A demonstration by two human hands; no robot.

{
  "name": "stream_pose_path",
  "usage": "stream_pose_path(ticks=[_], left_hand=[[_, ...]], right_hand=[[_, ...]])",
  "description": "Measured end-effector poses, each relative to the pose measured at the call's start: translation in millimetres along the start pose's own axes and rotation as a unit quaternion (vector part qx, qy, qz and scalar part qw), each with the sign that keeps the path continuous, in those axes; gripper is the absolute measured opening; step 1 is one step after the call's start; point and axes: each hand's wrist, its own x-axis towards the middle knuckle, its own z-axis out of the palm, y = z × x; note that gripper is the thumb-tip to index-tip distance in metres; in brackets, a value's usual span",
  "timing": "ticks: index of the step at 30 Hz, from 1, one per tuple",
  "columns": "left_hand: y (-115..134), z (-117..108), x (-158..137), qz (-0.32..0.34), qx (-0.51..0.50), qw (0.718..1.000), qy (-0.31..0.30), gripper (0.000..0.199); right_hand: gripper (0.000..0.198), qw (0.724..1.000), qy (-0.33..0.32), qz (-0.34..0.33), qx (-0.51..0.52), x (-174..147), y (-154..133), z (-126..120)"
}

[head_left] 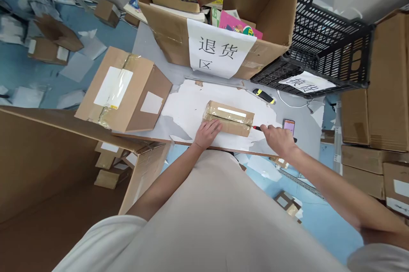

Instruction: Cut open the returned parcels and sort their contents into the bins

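Observation:
A small brown cardboard box (234, 127) lies on the white worn tabletop, with clear tape along its top seam and a white strip label on it. My left hand (207, 133) rests on the box's near left part, fingers laid over the top. In my closed right hand (279, 140) is a slim red-and-black box cutter (256, 128). Its tip is at the right end of the taped seam; the blade itself is too small to make out. A phone (289, 126) with a lit screen lies beside my right hand.
A black-and-yellow cutter (264, 96) lies behind the small box. Farther back stand a large carton (172, 46) of books and a black plastic crate (332, 59). A taped carton (137, 80) sits left; stacked boxes (364, 114) stand right. Papers and parcels litter the blue floor.

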Motion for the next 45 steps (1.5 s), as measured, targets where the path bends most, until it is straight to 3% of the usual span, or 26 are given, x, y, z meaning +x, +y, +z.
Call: stream_pose_path(ticks=[6,9,10,12,15,17,19,22,27,34,37,41,45], left_hand=[[3.9,-5.2,8.1,-0.026,-0.027,0.998,-0.048,0.034],[6.5,-18.0,18.8,-0.045,-0.019,0.996,-0.077,0.032],[6.8,-23.8,24.2,-0.047,-0.020,0.995,-0.091,0.032],[5.5,-35.9,37.9,-0.045,-0.026,0.991,-0.122,0.035],[-1.5,-49.2,63.5,-0.038,-0.030,0.985,-0.163,0.073],[-7.4,-51.7,79.8,-0.039,-0.018,0.982,-0.186,0.104],[-12.4,-49.7,91.2,-0.039,-0.004,0.977,-0.212,0.121],[-16.6,-43.7,96.7,-0.040,0.002,0.970,-0.239,0.123],[-20.5,-38.0,92.6,-0.034,-0.015,0.974,-0.223,0.117],[-24.3,-33.1,96.6,-0.043,-0.017,0.976,-0.215,0.114],[-23.9,-31.9,95.4,-0.046,-0.020,0.977,-0.209,0.113],[-24.7,-31.3,93.0,-0.037,-0.026,0.979,-0.200,0.110],[-24.4,-30.3,93.8,-0.027,-0.028,0.980,-0.193,0.109]], right_hand=[[0.034,0.994,0.043,0.076,0.070,-32.3,30.5,33.9],[0.034,0.956,0.060,0.123,0.259,-40.3,52.3,67.9],[0.039,0.923,0.061,0.126,0.358,-39.8,54.8,80.7],[0.056,0.819,0.058,0.108,0.561,-32.6,48.5,103.3],[0.073,0.664,0.070,0.075,0.740,-10.9,20.2,121.2],[0.076,0.604,0.080,0.069,0.790,3.7,2.6,122.9],[0.077,0.578,0.077,0.063,0.810,13.3,-6.3,121.1],[0.076,0.572,0.064,0.046,0.817,17.3,-3.8,119.9],[0.074,0.598,0.042,0.006,0.800,21.3,14.4,122.4],[0.065,0.698,0.022,-0.043,0.715,38.9,36.1,128.8],[0.066,0.726,0.006,-0.054,0.686,31.7,41.6,133.8],[0.065,0.716,0.014,-0.045,0.696,23.2,32.1,131.0],[0.067,0.660,0.018,-0.026,0.751,21.2,6.7,121.9]])
